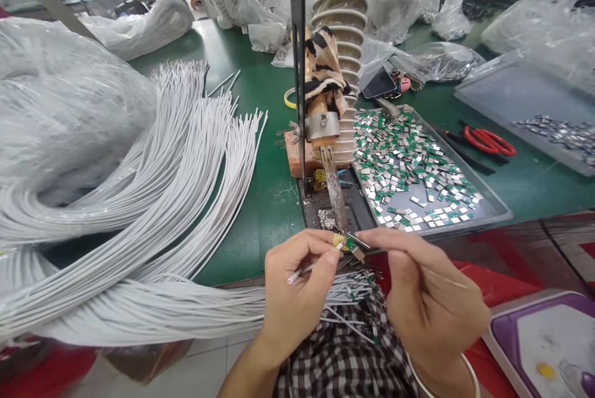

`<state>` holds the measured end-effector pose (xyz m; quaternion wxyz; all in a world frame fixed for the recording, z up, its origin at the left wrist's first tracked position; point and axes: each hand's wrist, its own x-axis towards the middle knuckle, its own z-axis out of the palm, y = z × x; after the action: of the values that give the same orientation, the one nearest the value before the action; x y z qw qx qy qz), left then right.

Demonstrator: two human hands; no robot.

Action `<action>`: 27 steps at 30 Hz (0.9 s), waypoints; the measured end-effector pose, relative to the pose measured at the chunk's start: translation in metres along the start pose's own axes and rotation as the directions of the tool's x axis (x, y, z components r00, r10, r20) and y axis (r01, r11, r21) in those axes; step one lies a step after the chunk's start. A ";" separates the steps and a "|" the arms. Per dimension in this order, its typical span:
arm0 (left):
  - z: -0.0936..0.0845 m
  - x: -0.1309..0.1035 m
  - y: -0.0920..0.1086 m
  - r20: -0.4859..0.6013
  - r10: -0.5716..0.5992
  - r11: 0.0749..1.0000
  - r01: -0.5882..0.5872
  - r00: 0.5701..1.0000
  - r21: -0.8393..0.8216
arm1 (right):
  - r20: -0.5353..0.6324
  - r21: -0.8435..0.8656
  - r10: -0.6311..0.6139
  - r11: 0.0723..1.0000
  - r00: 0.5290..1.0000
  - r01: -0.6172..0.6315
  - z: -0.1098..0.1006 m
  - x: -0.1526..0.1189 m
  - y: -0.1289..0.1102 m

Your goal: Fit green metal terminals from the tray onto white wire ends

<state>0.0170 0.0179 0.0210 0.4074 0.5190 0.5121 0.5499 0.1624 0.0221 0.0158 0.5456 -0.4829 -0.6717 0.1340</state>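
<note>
My left hand [302,286] pinches a white cable [302,271] between thumb and fingers, its end at the soldering iron's tip. A small green circuit board [352,245] with a metal connector sits at the same spot, just under the tip. The soldering iron [333,187] is clamped in a stand, pointing down. My right hand [432,286] is closed, index finger stretched toward the board, with a thin solder wire [446,278] running across it. A slim dark metal piece [359,240] lies at that fingertip; its kind is unclear.
Bundles of white cables [186,181] cover the left side. A clear tray [493,215] of small boards lies right of the stand [300,75]. Beyond it are red-handled pliers [490,141] and another tray [525,91]. A ribbed hose [344,7] rises behind the iron. Cables with boards lie across my lap.
</note>
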 end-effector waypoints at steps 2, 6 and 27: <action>0.000 0.001 0.001 0.006 -0.009 1.000 0.009 1.000 0.012 | -0.001 -0.036 0.045 0.998 0.999 -0.045 0.000 0.001 -0.001; 0.000 0.004 0.001 0.012 -0.016 1.000 0.016 1.000 0.016 | -0.002 0.032 -0.063 0.998 0.998 0.063 0.002 0.004 -0.004; -0.006 0.002 -0.001 0.088 0.005 0.999 -0.008 0.996 0.039 | 0.179 0.048 0.042 0.998 0.983 -0.052 -0.003 0.008 -0.002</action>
<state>0.0111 0.0190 0.0209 0.4176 0.5522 0.5027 0.5177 0.1642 0.0271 0.0232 0.4928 -0.4703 -0.7023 0.2069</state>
